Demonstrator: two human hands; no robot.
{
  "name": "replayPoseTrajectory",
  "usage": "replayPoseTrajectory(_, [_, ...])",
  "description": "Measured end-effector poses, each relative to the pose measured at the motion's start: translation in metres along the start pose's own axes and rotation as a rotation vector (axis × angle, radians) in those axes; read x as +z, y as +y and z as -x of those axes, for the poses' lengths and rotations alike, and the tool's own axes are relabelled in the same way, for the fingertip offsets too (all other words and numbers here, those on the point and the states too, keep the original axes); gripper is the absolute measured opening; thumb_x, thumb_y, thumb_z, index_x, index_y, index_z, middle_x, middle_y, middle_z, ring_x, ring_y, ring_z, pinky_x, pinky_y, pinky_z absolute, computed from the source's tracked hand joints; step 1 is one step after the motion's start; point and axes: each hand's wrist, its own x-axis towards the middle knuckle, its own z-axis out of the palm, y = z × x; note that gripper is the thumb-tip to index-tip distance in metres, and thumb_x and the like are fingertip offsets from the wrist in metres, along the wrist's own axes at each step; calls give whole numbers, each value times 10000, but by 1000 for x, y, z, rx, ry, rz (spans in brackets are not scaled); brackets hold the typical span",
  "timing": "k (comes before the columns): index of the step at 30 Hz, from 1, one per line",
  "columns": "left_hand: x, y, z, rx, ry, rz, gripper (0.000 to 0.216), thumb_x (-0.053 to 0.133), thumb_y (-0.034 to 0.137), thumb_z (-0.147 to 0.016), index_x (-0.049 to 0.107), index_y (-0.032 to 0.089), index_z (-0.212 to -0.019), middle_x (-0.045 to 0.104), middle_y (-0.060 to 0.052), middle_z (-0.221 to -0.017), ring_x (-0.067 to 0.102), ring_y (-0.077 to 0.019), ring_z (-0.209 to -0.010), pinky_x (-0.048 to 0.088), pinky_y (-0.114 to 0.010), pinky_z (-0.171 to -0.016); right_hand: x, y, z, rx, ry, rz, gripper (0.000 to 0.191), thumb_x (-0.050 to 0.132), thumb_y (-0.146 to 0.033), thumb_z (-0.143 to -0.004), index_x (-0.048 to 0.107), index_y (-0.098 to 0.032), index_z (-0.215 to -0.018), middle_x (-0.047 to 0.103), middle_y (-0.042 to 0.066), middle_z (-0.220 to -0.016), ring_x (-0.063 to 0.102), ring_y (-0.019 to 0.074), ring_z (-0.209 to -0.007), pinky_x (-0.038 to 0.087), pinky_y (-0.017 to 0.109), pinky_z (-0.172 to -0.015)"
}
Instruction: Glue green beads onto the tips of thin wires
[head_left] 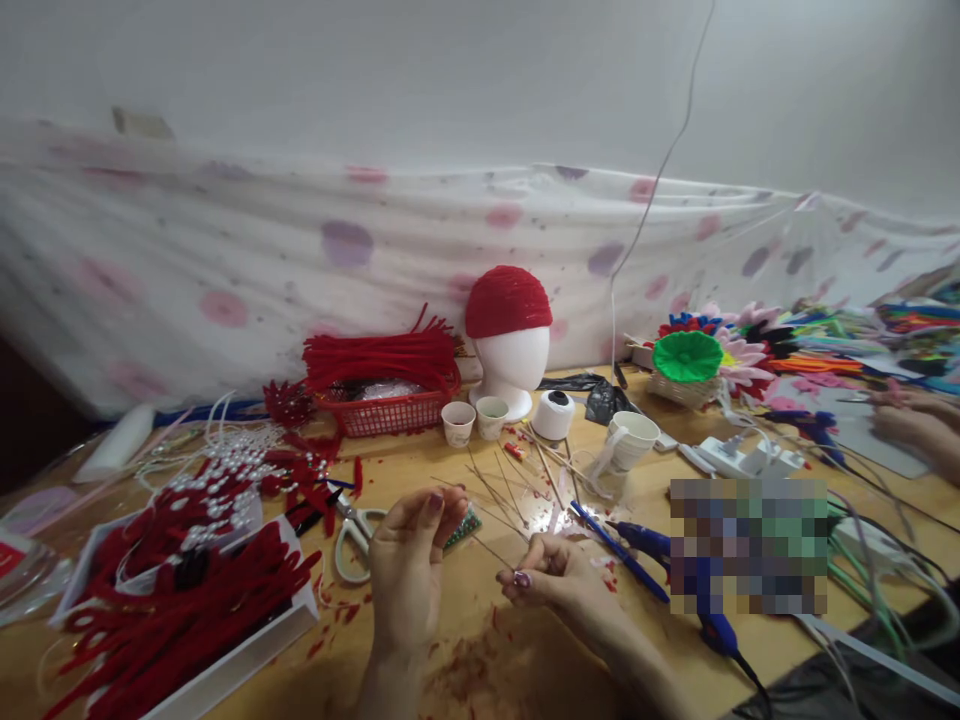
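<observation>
A thin wire (491, 549) is running slantwise between the left hand (409, 570) and the right hand (559, 580), just above the tabletop (465, 660) near its front edge. It is looking pale, fine and straight, its upper end sitting under the left hand's pinched fingertips (442, 505) and its lower end meeting the right hand's closed fingers (525, 577). Its exact ends are staying hidden.

A plain pale wall (450, 70) fills the upper half of the view, evenly and softly lit. Below it a white cloth (225, 260) with faded pink and purple spots hangs in loose folds behind the wooden tabletop (510, 640). A thin cable (679, 130) runs down the wall.
</observation>
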Motion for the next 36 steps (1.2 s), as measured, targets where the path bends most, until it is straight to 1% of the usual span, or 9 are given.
replayPoseTrajectory(6, [-2, 0, 4, 50, -30, -56, 284, 900, 323, -478, 722, 178, -646, 746, -8, -657, 708, -136, -598, 597, -196, -606, 0, -1, 0, 17, -19, -3, 398, 882, -300, -560, 518, -154, -628, 729, 48, -668, 713, 167, -632, 538, 232, -589])
replayPoseTrajectory(11, [-4, -1, 7, 72, -72, -103, 244, 876, 331, -538, 738, 181, -672, 751, -31, -675, 716, -172, -614, 618, -260, -629, 1, -3, 1, 51, 7, 5, 422, 892, -313, -537, 509, -151, -614, 723, 46, -653, 709, 169, -631, 531, 236, -590])
replayPoseTrajectory(14, [-4, -1, 7, 77, -73, -109, 243, 877, 323, -537, 742, 182, -681, 752, -35, -677, 718, -175, -616, 618, -259, -634, 0, -1, 0, 43, 14, -13, 419, 893, -321, -538, 521, -147, -620, 733, 63, -677, 704, 158, -626, 521, 226, -588])
replayPoseTrajectory(20, [-3, -1, 7, 82, -77, -124, 240, 872, 324, -545, 739, 180, -683, 752, -38, -680, 718, -175, -631, 615, -263, -648, -11, 10, -6, 15, -23, -42, 394, 887, -331, -552, 590, -152, -739, 723, 54, -652, 668, 147, -561, 483, 229, -541])
replayPoseTrajectory(25, [-4, -1, 8, 68, -81, -134, 234, 860, 338, -564, 734, 178, -681, 748, -37, -677, 709, -165, -621, 611, -267, -653, -17, 18, -8, 56, -29, -33, 415, 853, -430, -588, 615, -150, -782, 702, 50, -620, 658, 152, -542, 457, 226, -503])
replayPoseTrajectory(28, [-4, -1, 8, 58, -79, -133, 235, 855, 339, -573, 734, 176, -692, 750, -38, -687, 710, -164, -629, 607, -260, -657, -15, 19, -6, 70, -109, -43, 400, 844, -431, -599, 582, -152, -713, 672, 29, -561, 643, 142, -511, 425, 202, -463])
replayPoseTrajectory(32, [-4, 0, 7, 39, -75, -109, 241, 862, 334, -564, 736, 180, -700, 751, -31, -691, 708, -154, -628, 599, -238, -655, -12, 15, -6, -8, -211, 8, 375, 832, -410, -619, 571, -144, -664, 673, 22, -566, 609, 108, -452, 379, 184, -437])
replayPoseTrajectory(34, [-4, 0, 7, 28, -82, -98, 237, 860, 334, -572, 737, 182, -706, 752, -30, -695, 707, -148, -630, 596, -231, -656, -13, 13, -6, -46, -218, 56, 373, 830, -409, -616, 569, -143, -633, 672, 19, -566, 604, 105, -443, 382, 189, -442])
replayPoseTrajectory(36, [-4, 0, 7, 25, -92, -90, 226, 856, 335, -582, 738, 186, -703, 751, -26, -692, 704, -138, -633, 592, -221, -660, -15, 11, -6, -63, -190, 78, 378, 836, -403, -601, 558, -147, -603, 671, 16, -560, 597, 103, -437, 400, 198, -455])
